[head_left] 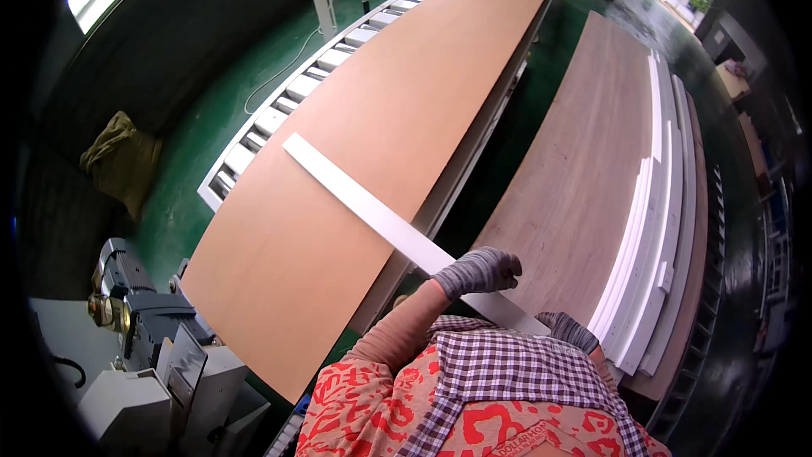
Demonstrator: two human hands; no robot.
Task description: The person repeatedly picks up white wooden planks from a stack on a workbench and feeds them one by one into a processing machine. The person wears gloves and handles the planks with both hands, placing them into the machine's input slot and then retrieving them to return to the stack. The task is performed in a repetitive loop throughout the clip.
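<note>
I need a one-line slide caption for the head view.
Two gloved hands, left hand and right hand, hold a long white strip over a large brown board.

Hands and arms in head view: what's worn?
Both hands wear grey knit gloves: left hand, right hand. The left forearm has a tan ribbed sleeve. Over the upper arms lie a purple-and-white checked cloth and a red-and-cream patterned top.

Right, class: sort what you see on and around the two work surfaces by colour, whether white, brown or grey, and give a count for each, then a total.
White: 2, the strip held in both hands and the stack of strips
Brown: 2, the light panel and the darker panel
Grey: 2, the gloved left hand and right hand
Total: 6
</note>
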